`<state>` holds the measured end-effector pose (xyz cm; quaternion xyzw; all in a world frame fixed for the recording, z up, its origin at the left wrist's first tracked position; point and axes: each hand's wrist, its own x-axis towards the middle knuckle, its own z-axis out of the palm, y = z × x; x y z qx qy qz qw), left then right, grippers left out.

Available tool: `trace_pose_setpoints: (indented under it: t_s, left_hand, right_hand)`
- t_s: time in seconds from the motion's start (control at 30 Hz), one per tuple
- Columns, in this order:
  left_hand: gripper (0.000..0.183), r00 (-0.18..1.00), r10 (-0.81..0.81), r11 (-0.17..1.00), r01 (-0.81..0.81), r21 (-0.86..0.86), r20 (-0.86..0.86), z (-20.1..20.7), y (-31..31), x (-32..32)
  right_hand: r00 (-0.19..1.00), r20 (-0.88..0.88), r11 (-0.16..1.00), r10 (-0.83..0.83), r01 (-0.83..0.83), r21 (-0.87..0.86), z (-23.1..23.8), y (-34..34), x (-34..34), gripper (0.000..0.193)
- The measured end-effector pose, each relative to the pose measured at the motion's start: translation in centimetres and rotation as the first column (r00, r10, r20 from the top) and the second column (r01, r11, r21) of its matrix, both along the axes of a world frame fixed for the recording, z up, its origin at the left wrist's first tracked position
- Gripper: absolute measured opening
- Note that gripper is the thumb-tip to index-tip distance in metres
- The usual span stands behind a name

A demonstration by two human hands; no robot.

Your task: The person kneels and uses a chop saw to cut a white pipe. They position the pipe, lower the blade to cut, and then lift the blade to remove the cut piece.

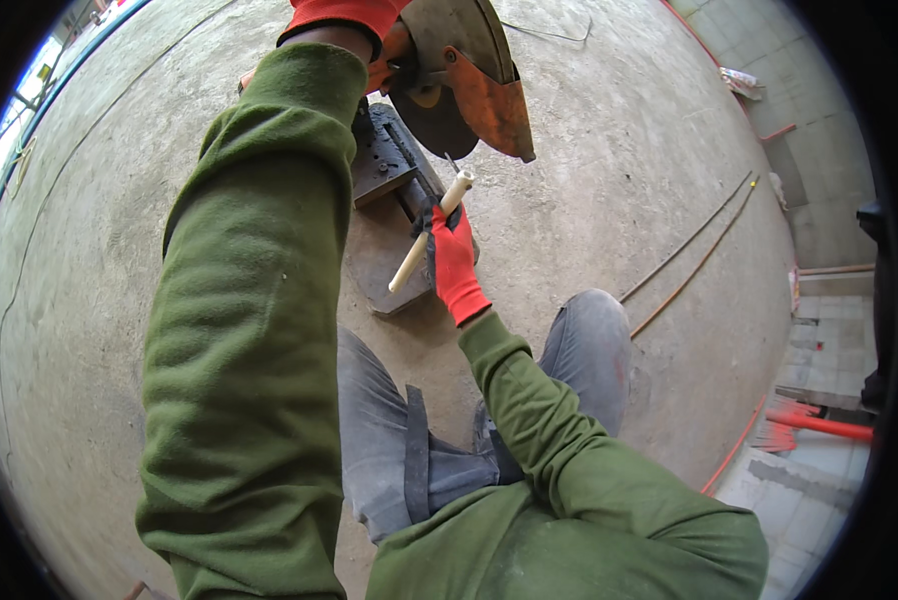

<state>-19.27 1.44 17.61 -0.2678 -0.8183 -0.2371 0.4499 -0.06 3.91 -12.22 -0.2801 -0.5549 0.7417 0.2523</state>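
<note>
Right hand on pale tube, left hand up at the cut-off saw

Your right hand [456, 250], gloved red and black, is wrapped around the pale tube [410, 264] at frame centre. Your left hand [354, 12] is at the top edge by the saw; its fingers are cropped out, so can't tell whether it grips anything.

Step looks like lining the tube up at the saw. Do it well: seat the tube firmly in the metal vise [389, 150] before any cut, since it looks hand-held only. Hold your fingers well back from the disc [437, 120]; the tube's upper end sits just below it in the frame. Can't tell if the disc is spinning, so treat it as live. Loose cuffs near it would be a risk.

Pose: left arm runs long up the left-centre, nearly straight. Right forearm rises from lower right, elbow bent, back of the hand showing, tube slanting from lower left to upper right.

Further out: orange guard [491, 108] beside the disc, upper centre; base board [394, 285] under the vise; two thin rods [691, 236] on the concrete floor [669, 130], right of centre.
</note>
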Motion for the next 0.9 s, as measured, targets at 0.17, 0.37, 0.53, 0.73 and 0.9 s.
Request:
trace_pose_setpoints:
  t_s: [0.17, 0.37, 0.53, 0.73, 0.9]
  left_hand:
    - [0.051, 1.000, 0.011, 1.000, -0.011, 0.001, 0.010, -0.1, 0.0, 0.6]
    - [0.050, 1.000, 0.012, 1.000, -0.012, -0.004, 0.022, 0.1, 0.1, 0.3]
    - [0.049, 0.999, 0.001, 0.999, 0.000, 0.033, -0.047, -0.3, -0.1, 0.3]
    - [0.048, 0.999, -0.001, 1.000, 0.002, 0.019, -0.034, -0.3, -0.1, 0.2]
    - [0.047, 0.999, 0.000, 1.000, 0.001, 0.020, -0.045, -0.5, 0.0, -0.2]
  right_hand:
    - [0.998, 0.066, 0.998, -0.013, 0.009, 0.058, 1.2, 0.7, -0.8, 0.029]
    - [0.999, 0.035, 0.999, -0.027, 0.025, 0.043, -0.7, 3.1, -1.6, 0.033]
    - [0.999, -0.025, 0.997, -0.044, 0.042, -0.060, -1.4, 3.1, -1.8, 0.033]
    - [0.983, -0.161, 0.970, -0.086, 0.046, -0.238, 0.3, 1.1, -2.7, 0.023]
    - [0.975, -0.206, 0.976, -0.080, 0.035, -0.216, -0.1, 1.4, -3.2, 0.023]
